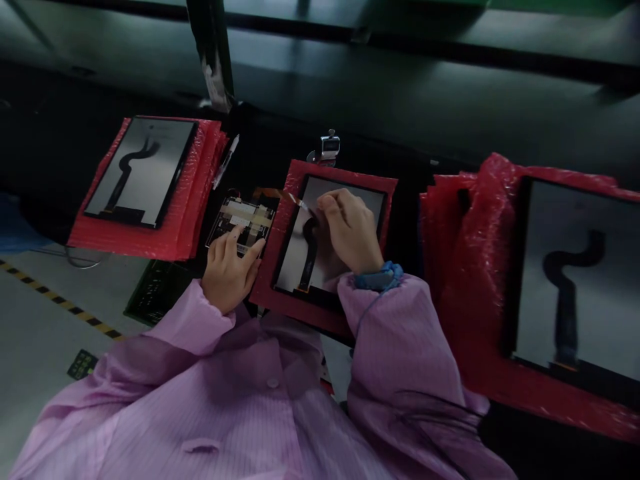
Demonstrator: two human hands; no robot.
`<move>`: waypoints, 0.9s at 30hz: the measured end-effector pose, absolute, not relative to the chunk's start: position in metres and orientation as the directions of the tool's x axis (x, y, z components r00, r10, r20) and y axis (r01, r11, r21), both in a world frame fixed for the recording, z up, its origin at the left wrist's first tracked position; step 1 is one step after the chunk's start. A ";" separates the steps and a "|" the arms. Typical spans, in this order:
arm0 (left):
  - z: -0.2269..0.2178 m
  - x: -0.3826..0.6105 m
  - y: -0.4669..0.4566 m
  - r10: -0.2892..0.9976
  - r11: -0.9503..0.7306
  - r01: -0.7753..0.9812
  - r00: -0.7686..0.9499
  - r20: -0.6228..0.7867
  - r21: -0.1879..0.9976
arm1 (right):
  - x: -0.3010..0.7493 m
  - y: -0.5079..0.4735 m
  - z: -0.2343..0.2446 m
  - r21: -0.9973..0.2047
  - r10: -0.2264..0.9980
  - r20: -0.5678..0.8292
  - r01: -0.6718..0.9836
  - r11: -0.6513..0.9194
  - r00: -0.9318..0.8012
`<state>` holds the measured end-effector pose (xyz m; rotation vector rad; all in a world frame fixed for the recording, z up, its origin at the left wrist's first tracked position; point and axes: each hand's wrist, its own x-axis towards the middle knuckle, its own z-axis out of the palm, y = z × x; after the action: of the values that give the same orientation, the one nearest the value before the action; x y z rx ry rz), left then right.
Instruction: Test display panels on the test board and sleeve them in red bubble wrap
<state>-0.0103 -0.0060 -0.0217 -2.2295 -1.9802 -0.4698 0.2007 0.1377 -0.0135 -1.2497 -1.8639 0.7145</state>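
My left hand [231, 270] lies with fingers spread on a small circuit board [241, 217] with strips of tan tape. An orange ribbon cable [273, 193] runs from that board to the right. Its pale end meets the black flex cable [311, 250] of a display panel [333, 257]. Over this panel, my right hand [353, 227] is closed in a pinch beside the joined cable ends; what sits between the fingertips is hidden. A red foam sheet [345, 175] lies beneath the panel. Around my right wrist is a blue band [379, 277].
Red wrapped stacks stand on both sides, topped by a left panel [145, 170] and a right panel [620, 267]. A white pen [226, 161] lies by the left stack. Behind the middle panel sits a metal tally counter [329, 148]. A green post [213, 53] rises at the back.
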 end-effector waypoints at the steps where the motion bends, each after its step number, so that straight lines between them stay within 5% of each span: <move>1: -0.020 -0.010 -0.005 0.945 -0.141 0.984 0.101 0.311 0.108 | 0.201 0.137 -0.013 -0.787 0.931 0.282 0.500 0.362 -0.231; 11: -0.018 -0.017 -0.001 0.953 -0.151 0.968 0.088 0.290 0.200 | 0.216 0.138 0.003 -0.767 0.955 0.213 0.571 0.294 -0.207; 17: -0.016 -0.018 -0.008 0.885 -0.321 0.854 0.116 0.451 0.410 | 0.251 0.051 0.001 -0.746 0.991 0.137 0.658 0.104 -0.001; 23: -0.014 0.020 -0.013 0.909 -0.375 0.811 0.225 0.351 0.449 | 0.241 0.000 -0.014 -0.820 0.979 -0.018 0.558 -0.129 0.201; 27: -0.016 0.027 -0.013 0.914 -0.357 0.804 0.196 0.355 0.476 | 0.238 0.003 -0.007 -0.904 0.942 -0.163 0.337 -0.262 0.295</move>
<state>0.0270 -0.0126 -0.0162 -2.5657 -1.8687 -0.9973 0.2378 0.0031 -0.0074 -1.7672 -1.1578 0.9576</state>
